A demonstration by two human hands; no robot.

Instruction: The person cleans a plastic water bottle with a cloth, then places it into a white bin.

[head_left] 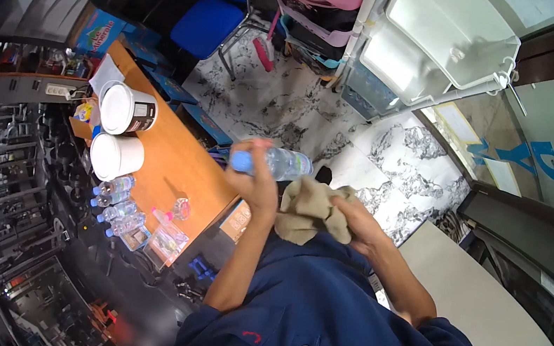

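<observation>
My left hand (256, 183) is closed around a clear plastic water bottle (286, 165), which lies sideways in the grip with its blue cap by the fingers and its base toward the right. In my right hand (359, 223) is a crumpled khaki cloth (311, 210), gripped at its right side. The cloth hangs just below the bottle, in front of my dark blue shirt, and reaches close to my left wrist. Both things are held up in the air, over the marble-patterned floor and to the right of the wooden table.
The wooden table (177, 152) bears two white tubs (116, 159), several water bottles (122, 209) and a clear box (168, 241). A blue chair (206, 25) stands beyond it. White bins (445, 34) are at the upper right, and a pale tabletop (465, 298) lies at my right.
</observation>
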